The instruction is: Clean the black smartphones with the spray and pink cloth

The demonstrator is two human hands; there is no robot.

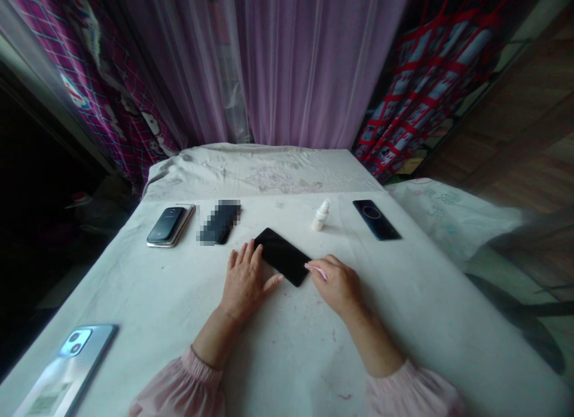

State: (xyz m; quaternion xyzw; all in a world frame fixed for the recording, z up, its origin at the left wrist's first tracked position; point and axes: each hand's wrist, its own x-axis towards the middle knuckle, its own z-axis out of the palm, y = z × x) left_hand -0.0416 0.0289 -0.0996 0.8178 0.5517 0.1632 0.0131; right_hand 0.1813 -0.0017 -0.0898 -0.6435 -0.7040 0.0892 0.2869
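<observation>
A black smartphone point(283, 256) lies screen up and slanted on the white-covered table, between my two hands. My left hand point(246, 279) rests with its fingers spread at the phone's left end, fingertips by its edge and the thumb near its lower side. Pinched in the fingers of my right hand point(341, 284) is a small pink cloth point(317, 270), at the phone's right end. Most of the cloth is hidden in the hand. Behind the phone stands a small white spray bottle point(321, 216).
At the back left are two stacked phones point(167, 224) and a dark, pixelated phone-like object point(220, 222). A dark blue phone point(375, 219) lies at the back right. One silvery-blue phone point(74, 369) is at the front left. Purple curtains point(305, 64) hang behind the table point(287, 357).
</observation>
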